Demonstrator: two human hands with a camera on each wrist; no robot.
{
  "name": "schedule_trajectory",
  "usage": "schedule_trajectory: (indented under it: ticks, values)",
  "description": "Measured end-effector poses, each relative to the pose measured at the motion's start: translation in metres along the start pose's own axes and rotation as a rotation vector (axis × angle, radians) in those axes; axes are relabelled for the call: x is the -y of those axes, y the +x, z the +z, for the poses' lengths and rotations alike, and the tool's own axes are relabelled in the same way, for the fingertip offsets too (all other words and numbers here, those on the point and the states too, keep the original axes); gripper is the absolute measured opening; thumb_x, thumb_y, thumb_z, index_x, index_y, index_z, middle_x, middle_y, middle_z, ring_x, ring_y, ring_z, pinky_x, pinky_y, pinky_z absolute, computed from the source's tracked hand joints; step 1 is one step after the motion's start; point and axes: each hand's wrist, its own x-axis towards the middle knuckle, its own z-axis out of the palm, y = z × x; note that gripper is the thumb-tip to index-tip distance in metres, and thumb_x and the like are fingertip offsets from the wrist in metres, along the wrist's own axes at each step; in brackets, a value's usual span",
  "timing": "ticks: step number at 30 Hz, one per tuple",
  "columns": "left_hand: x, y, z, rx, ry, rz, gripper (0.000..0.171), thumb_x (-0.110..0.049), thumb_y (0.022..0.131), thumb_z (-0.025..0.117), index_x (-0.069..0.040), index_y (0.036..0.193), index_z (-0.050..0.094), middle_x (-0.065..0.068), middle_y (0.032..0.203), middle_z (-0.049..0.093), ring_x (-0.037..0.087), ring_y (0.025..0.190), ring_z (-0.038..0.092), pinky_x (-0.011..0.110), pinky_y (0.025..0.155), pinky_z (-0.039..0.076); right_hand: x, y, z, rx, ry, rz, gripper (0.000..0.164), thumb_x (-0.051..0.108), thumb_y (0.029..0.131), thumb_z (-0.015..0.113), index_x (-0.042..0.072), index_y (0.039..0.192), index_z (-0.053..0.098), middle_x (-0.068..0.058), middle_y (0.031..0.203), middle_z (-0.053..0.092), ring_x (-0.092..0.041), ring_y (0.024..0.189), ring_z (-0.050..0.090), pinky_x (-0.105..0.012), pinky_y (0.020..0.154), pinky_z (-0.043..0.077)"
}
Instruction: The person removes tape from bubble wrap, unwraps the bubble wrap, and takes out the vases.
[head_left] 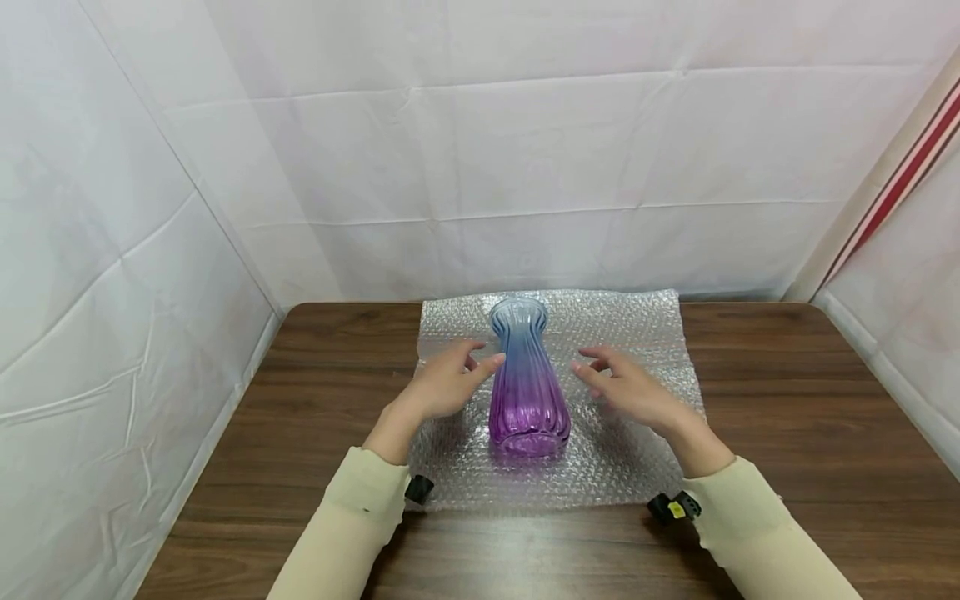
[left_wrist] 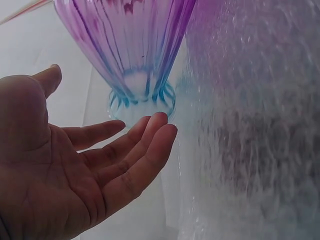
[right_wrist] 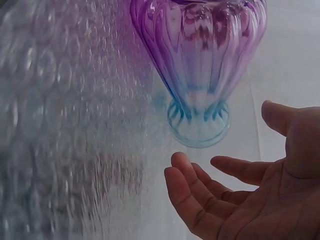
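Observation:
A ribbed glass vase [head_left: 527,383], purple at the base and fading to blue at its flared rim, lies on its side on a sheet of bubble wrap [head_left: 622,458]. Its base faces the person and its mouth points to the back wall. My left hand [head_left: 447,379] is beside the vase's left side, fingers loosely bent; in the head view its thumb tip overlaps the glass edge, and contact cannot be told. To the right, my right hand [head_left: 626,385] hovers apart from the vase [right_wrist: 200,60], holding nothing. Both palms face the vase in the wrist views.
Beneath the bubble wrap is a dark brown wooden table [head_left: 795,400]. White sheeting [head_left: 540,150] hangs behind it and along both sides. A red-striped strip [head_left: 900,175] runs down the right corner.

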Motion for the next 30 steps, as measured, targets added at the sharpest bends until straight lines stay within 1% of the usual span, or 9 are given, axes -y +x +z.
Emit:
schedule_trajectory:
  ticks: [5,7,11,15,18,20,24,26,30]
  values:
    - [0.0,0.005,0.008,0.01,-0.012,-0.028,0.084,-0.072,0.102,0.039,-0.011,0.16,0.037,0.014,0.131,0.067,0.025,0.107,0.068,0.05,0.094,0.056,0.004,0.004,0.008,0.023,0.054,0.029,0.077,0.054,0.106,0.051,0.004,0.162,0.03,-0.026,0.138,0.053,-0.031,0.101,0.066,-0.042,0.079,0.061]
    - [-0.001,0.006,0.01,0.014,-0.03,-0.039,0.087,-0.073,0.101,0.038,-0.01,0.161,0.035,0.016,0.131,0.067,0.028,0.101,0.071,0.049,0.093,0.057,0.007,0.006,0.01,0.037,0.085,0.041,0.079,0.054,0.106,0.051,0.004,0.162,0.027,-0.026,0.138,0.052,-0.031,0.099,0.065,-0.042,0.079,0.061]
    - [-0.004,0.006,0.012,0.042,-0.09,-0.072,0.091,-0.075,0.1,0.039,-0.01,0.164,0.028,0.018,0.125,0.069,0.031,0.081,0.073,0.043,0.077,0.059,0.01,0.009,0.016,0.05,0.102,0.063,0.081,0.056,0.105,0.051,0.005,0.163,0.026,-0.025,0.135,0.054,-0.029,0.094,0.066,-0.043,0.078,0.062]
    - [-0.006,0.005,0.015,0.065,-0.144,-0.087,0.094,-0.075,0.099,0.041,-0.01,0.165,0.024,0.02,0.125,0.069,0.03,0.08,0.073,0.041,0.066,0.06,0.014,0.013,0.022,0.06,0.113,0.076,0.083,0.058,0.105,0.05,0.003,0.163,0.025,-0.026,0.135,0.057,-0.025,0.092,0.067,-0.042,0.076,0.063]
    - [-0.006,0.007,0.017,0.078,-0.165,-0.091,0.097,-0.077,0.098,0.041,-0.01,0.166,0.022,0.021,0.131,0.067,0.027,0.08,0.073,0.043,0.064,0.061,0.016,0.015,0.026,0.069,0.126,0.08,0.084,0.058,0.106,0.049,0.002,0.163,0.025,-0.027,0.137,0.058,-0.024,0.093,0.069,-0.041,0.075,0.063]
    - [-0.006,0.008,0.019,0.084,-0.165,-0.09,0.098,-0.077,0.098,0.04,-0.01,0.166,0.02,0.02,0.129,0.068,0.027,0.075,0.072,0.044,0.062,0.061,0.017,0.017,0.029,0.076,0.141,0.081,0.084,0.058,0.106,0.049,0.001,0.163,0.024,-0.026,0.135,0.059,-0.024,0.093,0.069,-0.04,0.074,0.063]
    - [-0.006,0.01,0.022,0.094,-0.157,-0.072,0.098,-0.078,0.098,0.038,-0.012,0.167,0.017,0.019,0.119,0.071,0.032,0.069,0.072,0.046,0.06,0.061,0.019,0.018,0.033,0.08,0.135,0.09,0.086,0.062,0.105,0.047,0.002,0.163,0.025,-0.025,0.129,0.062,-0.024,0.089,0.069,-0.041,0.072,0.063]
    - [-0.007,0.011,0.023,0.1,-0.158,-0.062,0.098,-0.078,0.098,0.038,-0.012,0.167,0.018,0.02,0.12,0.071,0.033,0.068,0.072,0.046,0.059,0.061,0.019,0.018,0.034,0.077,0.126,0.093,0.087,0.064,0.104,0.046,0.003,0.162,0.026,-0.026,0.131,0.061,-0.024,0.087,0.069,-0.04,0.072,0.063]
    - [-0.007,0.012,0.025,0.112,-0.176,-0.054,0.098,-0.078,0.098,0.038,-0.011,0.167,0.017,0.025,0.129,0.067,0.029,0.068,0.072,0.044,0.059,0.061,0.019,0.019,0.036,0.082,0.143,0.08,0.085,0.062,0.105,0.046,0.001,0.162,0.027,-0.033,0.143,0.055,-0.026,0.089,0.073,-0.04,0.071,0.064]
